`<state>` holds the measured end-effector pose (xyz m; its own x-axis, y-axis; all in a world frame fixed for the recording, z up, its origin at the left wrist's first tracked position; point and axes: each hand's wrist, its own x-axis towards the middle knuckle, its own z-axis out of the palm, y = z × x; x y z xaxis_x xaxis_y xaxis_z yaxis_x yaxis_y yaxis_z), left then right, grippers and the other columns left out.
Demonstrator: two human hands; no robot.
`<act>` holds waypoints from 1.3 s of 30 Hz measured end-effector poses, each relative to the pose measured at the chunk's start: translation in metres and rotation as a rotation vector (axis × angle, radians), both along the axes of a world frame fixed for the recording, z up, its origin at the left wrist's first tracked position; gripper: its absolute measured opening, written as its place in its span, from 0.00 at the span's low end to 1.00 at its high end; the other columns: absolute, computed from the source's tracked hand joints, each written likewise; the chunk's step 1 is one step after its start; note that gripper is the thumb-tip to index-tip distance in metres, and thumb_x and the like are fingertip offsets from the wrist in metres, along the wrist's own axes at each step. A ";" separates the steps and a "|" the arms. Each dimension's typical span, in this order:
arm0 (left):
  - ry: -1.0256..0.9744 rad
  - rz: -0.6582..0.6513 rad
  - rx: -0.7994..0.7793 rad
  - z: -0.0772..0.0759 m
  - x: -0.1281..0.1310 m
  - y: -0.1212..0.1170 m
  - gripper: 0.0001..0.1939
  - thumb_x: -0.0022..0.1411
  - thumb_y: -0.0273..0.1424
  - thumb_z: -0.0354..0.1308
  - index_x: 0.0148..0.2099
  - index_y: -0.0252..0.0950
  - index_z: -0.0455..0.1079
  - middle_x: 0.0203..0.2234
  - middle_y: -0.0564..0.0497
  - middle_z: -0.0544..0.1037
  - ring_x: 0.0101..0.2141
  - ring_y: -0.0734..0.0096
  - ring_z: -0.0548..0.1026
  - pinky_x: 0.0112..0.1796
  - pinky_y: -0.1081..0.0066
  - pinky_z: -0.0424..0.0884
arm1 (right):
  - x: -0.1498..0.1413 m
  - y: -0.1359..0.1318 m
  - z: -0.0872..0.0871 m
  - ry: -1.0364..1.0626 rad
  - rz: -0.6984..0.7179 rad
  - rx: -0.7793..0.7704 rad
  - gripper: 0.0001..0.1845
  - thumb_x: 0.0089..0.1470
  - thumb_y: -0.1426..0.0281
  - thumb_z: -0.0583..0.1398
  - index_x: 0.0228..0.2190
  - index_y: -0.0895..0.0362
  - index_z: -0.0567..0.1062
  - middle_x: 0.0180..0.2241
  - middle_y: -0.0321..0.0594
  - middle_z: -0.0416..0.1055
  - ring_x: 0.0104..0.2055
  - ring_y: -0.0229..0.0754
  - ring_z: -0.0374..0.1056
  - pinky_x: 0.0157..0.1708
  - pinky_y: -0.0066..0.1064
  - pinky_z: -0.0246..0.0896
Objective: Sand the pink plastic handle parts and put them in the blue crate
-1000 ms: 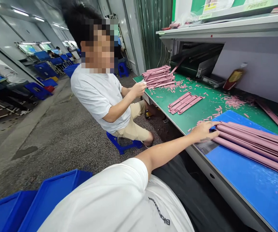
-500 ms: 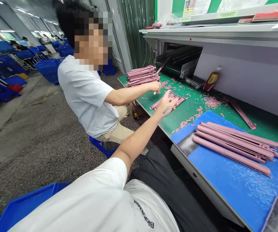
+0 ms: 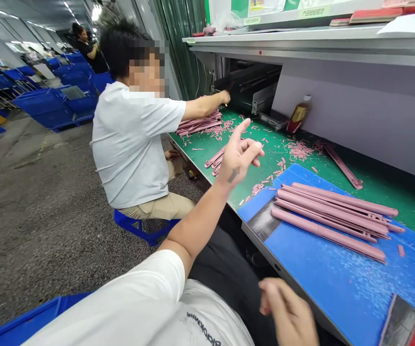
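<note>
Left hand [image 3: 238,158] raised at 12 o'clock, fingers released and spread, gripping nothing. Right hand [image 3: 286,312] low at 5 o'clock, fingers loosely curled, empty. Pink plastic bars [image 3: 330,235] lie on the blue board [image 3: 337,283] at 3 o'clock, neither hand touching them.

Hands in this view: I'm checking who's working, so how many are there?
4. Wearer's left hand raised over the green mat, right hand low by the bench edge; seated co-worker's hand at the far end of the mat, other hand on a knee. Distant people's may be hidden.
</note>
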<state>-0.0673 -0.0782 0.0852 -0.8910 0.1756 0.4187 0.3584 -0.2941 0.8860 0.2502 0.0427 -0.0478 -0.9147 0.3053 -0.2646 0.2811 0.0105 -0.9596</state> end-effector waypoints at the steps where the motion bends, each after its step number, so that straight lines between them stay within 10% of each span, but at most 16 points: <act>1: 0.043 0.006 0.030 0.007 0.009 0.006 0.39 0.71 0.41 0.64 0.80 0.48 0.58 0.34 0.53 0.82 0.26 0.72 0.73 0.32 0.70 0.75 | -0.016 -0.012 -0.012 0.001 0.107 -0.037 0.33 0.60 0.32 0.64 0.34 0.48 0.85 0.28 0.46 0.73 0.30 0.52 0.71 0.31 0.43 0.72; 7: 0.182 0.033 0.205 0.046 0.048 0.031 0.38 0.76 0.42 0.58 0.82 0.53 0.51 0.33 0.56 0.79 0.25 0.75 0.73 0.30 0.72 0.72 | -0.077 -0.073 -0.067 0.025 0.276 -0.428 0.36 0.63 0.33 0.65 0.45 0.54 0.85 0.44 0.49 0.79 0.44 0.52 0.76 0.40 0.38 0.75; 15: 0.232 0.037 0.311 0.055 0.073 0.050 0.33 0.77 0.37 0.57 0.79 0.56 0.56 0.31 0.58 0.77 0.24 0.76 0.71 0.26 0.74 0.72 | -0.072 -0.099 -0.088 -0.090 -0.044 -0.859 0.26 0.50 0.47 0.79 0.42 0.51 0.85 0.46 0.43 0.81 0.49 0.51 0.76 0.47 0.38 0.75; 24: 0.246 0.085 0.201 0.038 0.062 0.049 0.30 0.82 0.43 0.53 0.80 0.55 0.54 0.32 0.58 0.74 0.31 0.75 0.78 0.33 0.76 0.75 | -0.062 -0.098 -0.074 -0.100 0.096 -0.861 0.21 0.59 0.49 0.76 0.36 0.54 0.84 0.34 0.41 0.77 0.35 0.44 0.72 0.35 0.32 0.69; 39: 0.249 0.098 0.167 0.012 0.048 0.047 0.29 0.83 0.41 0.51 0.80 0.47 0.54 0.34 0.55 0.76 0.30 0.74 0.76 0.34 0.73 0.74 | -0.063 -0.096 -0.087 -0.121 0.077 -0.859 0.20 0.51 0.55 0.80 0.39 0.53 0.87 0.41 0.42 0.79 0.44 0.47 0.73 0.44 0.33 0.72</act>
